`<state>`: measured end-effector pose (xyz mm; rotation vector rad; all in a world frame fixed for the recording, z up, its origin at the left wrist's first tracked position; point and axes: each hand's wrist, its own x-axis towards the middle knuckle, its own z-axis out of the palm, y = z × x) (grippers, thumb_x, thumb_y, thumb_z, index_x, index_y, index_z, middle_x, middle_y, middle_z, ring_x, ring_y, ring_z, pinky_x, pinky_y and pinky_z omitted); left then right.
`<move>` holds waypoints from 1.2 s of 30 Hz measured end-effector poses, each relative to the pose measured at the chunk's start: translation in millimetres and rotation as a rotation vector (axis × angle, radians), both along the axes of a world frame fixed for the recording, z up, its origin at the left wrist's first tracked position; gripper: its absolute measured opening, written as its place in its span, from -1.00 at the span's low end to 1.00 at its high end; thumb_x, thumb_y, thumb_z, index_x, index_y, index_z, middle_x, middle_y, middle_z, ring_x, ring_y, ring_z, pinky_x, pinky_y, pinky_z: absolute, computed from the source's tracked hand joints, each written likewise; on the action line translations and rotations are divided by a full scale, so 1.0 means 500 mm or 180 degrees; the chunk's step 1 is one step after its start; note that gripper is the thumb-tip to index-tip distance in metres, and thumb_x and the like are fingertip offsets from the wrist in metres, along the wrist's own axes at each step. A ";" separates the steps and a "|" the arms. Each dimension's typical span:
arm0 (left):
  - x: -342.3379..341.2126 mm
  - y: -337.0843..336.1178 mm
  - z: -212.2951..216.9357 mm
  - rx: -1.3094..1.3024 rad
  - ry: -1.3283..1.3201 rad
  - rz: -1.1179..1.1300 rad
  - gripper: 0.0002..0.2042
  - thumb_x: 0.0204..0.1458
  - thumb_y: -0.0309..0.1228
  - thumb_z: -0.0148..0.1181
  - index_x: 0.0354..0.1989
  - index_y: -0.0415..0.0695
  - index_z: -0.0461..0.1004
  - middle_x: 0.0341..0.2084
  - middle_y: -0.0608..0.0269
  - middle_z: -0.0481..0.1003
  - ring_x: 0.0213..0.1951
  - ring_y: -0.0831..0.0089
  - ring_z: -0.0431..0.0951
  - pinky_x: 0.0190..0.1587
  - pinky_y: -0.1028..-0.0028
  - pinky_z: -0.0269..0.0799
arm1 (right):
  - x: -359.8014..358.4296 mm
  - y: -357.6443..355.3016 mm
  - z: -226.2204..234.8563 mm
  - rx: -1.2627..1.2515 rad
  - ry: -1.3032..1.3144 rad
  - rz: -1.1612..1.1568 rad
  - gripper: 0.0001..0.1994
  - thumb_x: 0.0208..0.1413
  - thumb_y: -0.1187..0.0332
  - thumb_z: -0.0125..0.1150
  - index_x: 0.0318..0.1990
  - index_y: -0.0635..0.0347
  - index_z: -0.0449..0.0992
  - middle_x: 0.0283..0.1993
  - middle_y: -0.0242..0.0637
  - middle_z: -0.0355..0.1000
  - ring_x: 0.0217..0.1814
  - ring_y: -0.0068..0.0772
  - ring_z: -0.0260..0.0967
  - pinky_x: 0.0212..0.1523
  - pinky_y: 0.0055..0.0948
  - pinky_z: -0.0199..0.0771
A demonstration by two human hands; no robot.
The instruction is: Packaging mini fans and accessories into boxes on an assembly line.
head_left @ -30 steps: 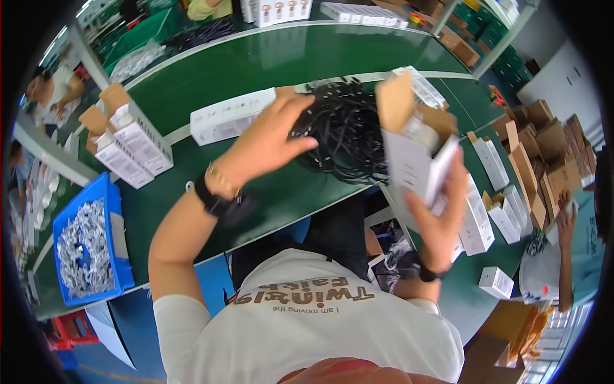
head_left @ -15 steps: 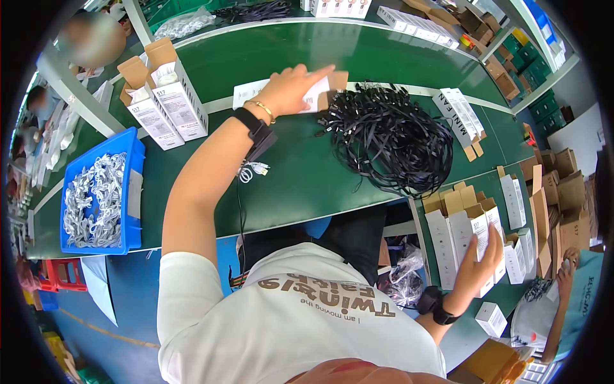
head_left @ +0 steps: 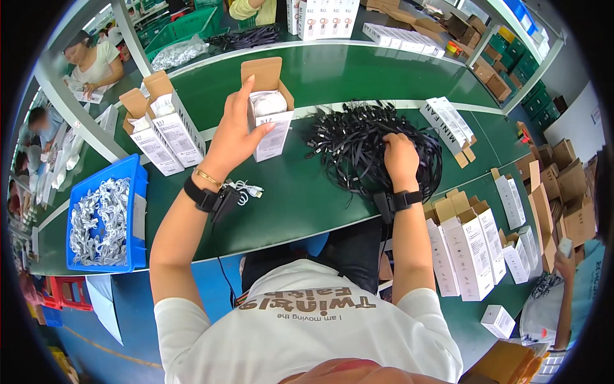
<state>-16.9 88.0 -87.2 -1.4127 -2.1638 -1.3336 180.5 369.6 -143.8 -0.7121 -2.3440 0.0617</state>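
My left hand (head_left: 238, 131) grips the left side of a white cardboard box (head_left: 272, 131), its thumb across the front. The box stands upright with its brown flap raised, and a white wrapped item (head_left: 267, 102) shows inside its top. To the right, my right hand (head_left: 401, 159) is on a heap of black lanyards (head_left: 358, 144), fingers closed on some strands. Just below my left wrist lies a coiled white cable (head_left: 246, 191) on the green table.
A blue bin (head_left: 139, 221) of white cables sits at the left, near two open white boxes (head_left: 167, 137). More white boxes (head_left: 470, 256) stand at the right, and one lies flat (head_left: 448, 128) behind the lanyards. Metal posts (head_left: 73, 102) rise at the left.
The box under my left hand went from lying down to standing upright with its flap up. My right hand moved from the boxes at the right to the lanyard heap.
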 end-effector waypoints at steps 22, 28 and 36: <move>0.181 0.105 0.130 0.0461 -0.1645 -0.2637 -0.72 0.12 -0.59 -0.05 0.02 -0.25 0.40 -0.49 0.28 0.47 -0.44 0.61 0.46 -0.18 0.57 0.38 | 0.126 -0.183 0.320 -0.2060 0.2969 0.3522 -0.67 0.22 0.36 0.01 0.10 0.26 0.27 -0.16 -0.12 0.45 -0.22 -0.33 0.43 -0.26 -0.48 0.47; 0.144 0.020 0.165 -0.0438 -0.1372 -0.2311 -0.75 0.19 -0.47 -0.07 -0.01 -0.20 0.44 -0.63 0.31 0.43 -0.51 0.61 0.43 -0.37 0.56 0.35 | 0.080 -0.182 0.304 -0.1811 0.4291 0.3731 -0.58 0.20 0.38 0.03 0.19 0.27 0.19 0.01 -0.03 0.38 0.05 -0.28 0.34 -0.03 -0.26 0.42; 0.111 -0.026 0.107 -0.0692 -0.0698 -0.1511 -0.79 0.19 -0.39 -0.02 -0.07 -0.21 0.37 -0.53 0.29 0.43 -0.51 0.58 0.42 -0.39 0.54 0.34 | 0.055 -0.161 0.177 -0.2261 0.1630 0.1093 -0.43 0.12 0.37 0.15 0.27 0.30 0.12 0.15 -0.12 0.29 0.14 -0.33 0.25 0.14 -0.31 0.21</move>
